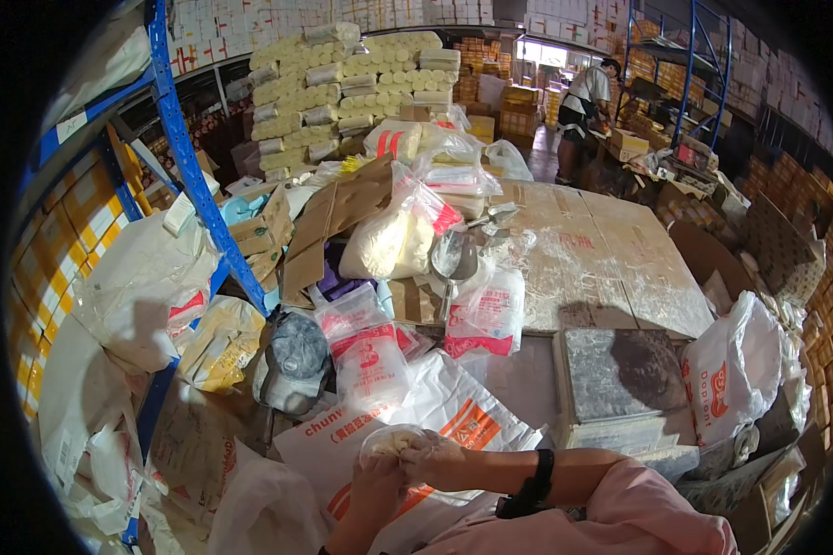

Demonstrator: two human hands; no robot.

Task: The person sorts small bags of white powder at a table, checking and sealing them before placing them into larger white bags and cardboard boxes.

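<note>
Close in front of my body, my left hand (380, 479) and my right hand (434, 459) meet at a small clear plastic bag (383, 440) with pale contents. Fingers of both hands grip its near side; they partly hide it. Below them lies a large white printed sack (455, 395) with orange panels. Just beyond are red-and-white printed plastic bags (371, 357). A metal scoop (453, 258) rests farther off, beside a clear bag of pale powder (387, 239). Right of the sack stands a dusty bench scale (607, 378).
A blue rack post (198, 159) rises at the left, with a grey cap (295, 354) near its foot. Flattened cardboard (576, 243) dusted with powder covers the table. An open white bag (732, 368) stands at right. Another person (583, 104) works at a far table.
</note>
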